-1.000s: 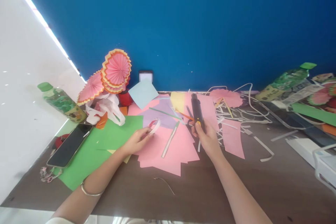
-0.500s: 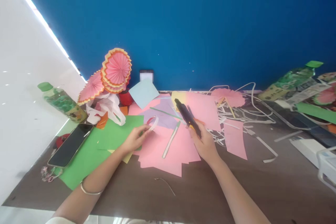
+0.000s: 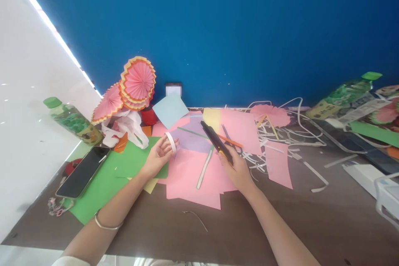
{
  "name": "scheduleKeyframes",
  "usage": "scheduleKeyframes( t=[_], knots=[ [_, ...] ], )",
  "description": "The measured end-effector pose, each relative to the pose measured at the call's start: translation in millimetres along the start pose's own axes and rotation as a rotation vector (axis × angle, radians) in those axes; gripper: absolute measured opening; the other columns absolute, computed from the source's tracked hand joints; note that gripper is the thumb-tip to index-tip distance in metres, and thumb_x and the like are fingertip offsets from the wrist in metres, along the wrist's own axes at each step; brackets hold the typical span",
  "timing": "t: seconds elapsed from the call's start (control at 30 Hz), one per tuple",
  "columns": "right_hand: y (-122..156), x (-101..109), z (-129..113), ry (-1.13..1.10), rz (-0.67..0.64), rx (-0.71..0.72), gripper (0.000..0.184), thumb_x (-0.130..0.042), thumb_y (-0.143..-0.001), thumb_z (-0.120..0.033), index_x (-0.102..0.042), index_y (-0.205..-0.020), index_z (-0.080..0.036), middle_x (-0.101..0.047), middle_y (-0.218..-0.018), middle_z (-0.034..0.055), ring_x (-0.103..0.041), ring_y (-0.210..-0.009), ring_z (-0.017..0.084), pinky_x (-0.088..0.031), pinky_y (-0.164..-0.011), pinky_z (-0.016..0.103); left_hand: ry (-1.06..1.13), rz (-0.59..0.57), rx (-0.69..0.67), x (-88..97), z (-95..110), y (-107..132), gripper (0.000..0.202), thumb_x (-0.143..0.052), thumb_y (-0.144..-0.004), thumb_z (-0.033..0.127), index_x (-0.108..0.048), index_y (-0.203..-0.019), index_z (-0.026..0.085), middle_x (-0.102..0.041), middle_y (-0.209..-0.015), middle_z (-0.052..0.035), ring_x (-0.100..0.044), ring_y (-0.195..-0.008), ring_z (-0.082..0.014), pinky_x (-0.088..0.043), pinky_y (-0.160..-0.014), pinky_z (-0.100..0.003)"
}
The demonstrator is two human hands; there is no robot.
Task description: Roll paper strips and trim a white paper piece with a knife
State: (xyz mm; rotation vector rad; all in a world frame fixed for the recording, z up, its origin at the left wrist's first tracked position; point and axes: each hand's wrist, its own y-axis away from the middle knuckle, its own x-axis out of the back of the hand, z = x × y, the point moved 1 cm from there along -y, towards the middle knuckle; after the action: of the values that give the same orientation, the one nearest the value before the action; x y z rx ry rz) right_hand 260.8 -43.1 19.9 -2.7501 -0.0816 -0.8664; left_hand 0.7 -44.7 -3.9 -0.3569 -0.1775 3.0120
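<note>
My left hand (image 3: pixel 157 156) is closed on a small white tape roll (image 3: pixel 171 141), lifted a little above the pink paper sheets (image 3: pixel 193 176) and the green sheet (image 3: pixel 124 166). My right hand (image 3: pixel 237 170) grips a black utility knife (image 3: pixel 215 141) that points up and to the left over the pink and purple papers. A thin pale paper strip (image 3: pixel 205 167) lies on the pink paper between my two hands.
Pink pleated paper fans (image 3: pixel 137 81) and a white bag stand at the back left, beside a green-capped bottle (image 3: pixel 70 120) and a phone (image 3: pixel 82 172). Several white paper strips (image 3: pixel 280 137) tangle at the right. Another bottle (image 3: pixel 343 95) lies far right. A blue wall rises behind.
My left hand lifted the tape roll and turned it upright. My right hand moved left with the knife, tilting its tip leftward.
</note>
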Motion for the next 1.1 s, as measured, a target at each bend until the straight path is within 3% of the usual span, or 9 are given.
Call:
scheduleKeyframes(
  t=[0.23, 0.43, 0.6, 0.7, 1.1],
  knots=[
    [2, -2, -5, -0.021, -0.034, 0.011, 0.037, -0.043, -0.084, -0.041, -0.050, -0.113, -0.020, -0.062, -0.095, 0.0067, -0.059, -0.083, 0.020, -0.047, -0.071, 0.031, 0.057, 0.102, 0.054, -3.7, 3, 0, 0.072, -0.069, -0.067, 0.023, -0.032, -0.128, 0.016, -0.057, -0.117, -0.0167, -0.054, -0.109, -0.0244, -0.041, -0.095, -0.041],
    [8, -8, -17, -0.016, -0.129, 0.038, 0.036, -0.041, -0.085, -0.041, -0.050, -0.113, -0.020, -0.062, -0.088, 0.0044, -0.058, -0.074, 0.017, -0.047, -0.063, 0.027, 0.008, 0.196, 0.065, -12.0, 8, 3, 0.041, -0.069, -0.066, 0.031, -0.058, -0.102, 0.014, -0.064, -0.106, -0.0143, -0.057, -0.104, -0.0255, -0.043, -0.091, -0.040],
    [16, -18, -24, 0.033, -0.186, 0.024, 0.034, -0.040, -0.085, -0.043, -0.052, -0.107, -0.019, -0.060, -0.073, 0.0012, -0.054, -0.058, 0.014, -0.044, -0.053, 0.024, 0.099, 0.306, 0.102, -18.1, 7, 6, 0.034, -0.069, -0.064, 0.034, -0.066, -0.092, 0.015, -0.067, -0.098, -0.0101, -0.061, -0.093, -0.0226, -0.047, -0.084, -0.035],
    [19, -22, -27, 0.029, -0.187, 0.063, 0.033, -0.041, -0.085, -0.041, -0.053, -0.106, -0.019, -0.062, -0.074, 0.0017, -0.053, -0.055, 0.013, -0.044, -0.053, 0.024, 0.068, 0.359, 0.119, -18.9, 9, 7, 0.033, -0.071, -0.062, 0.032, -0.069, -0.089, 0.013, -0.069, -0.094, -0.0103, -0.063, -0.088, -0.0228, -0.048, -0.082, -0.035],
    [21, -26, -29, 0.079, -0.188, 0.170, 0.024, -0.042, -0.085, -0.039, -0.054, -0.096, -0.022, -0.057, -0.064, -0.0010, -0.048, -0.051, 0.012, -0.042, -0.048, 0.022, 0.039, 0.324, 0.136, -17.3, 8, 8, 0.031, -0.068, -0.065, 0.035, -0.071, -0.084, 0.010, -0.070, -0.082, -0.0118, -0.066, -0.079, -0.0239, -0.050, -0.080, -0.038]
  ],
)
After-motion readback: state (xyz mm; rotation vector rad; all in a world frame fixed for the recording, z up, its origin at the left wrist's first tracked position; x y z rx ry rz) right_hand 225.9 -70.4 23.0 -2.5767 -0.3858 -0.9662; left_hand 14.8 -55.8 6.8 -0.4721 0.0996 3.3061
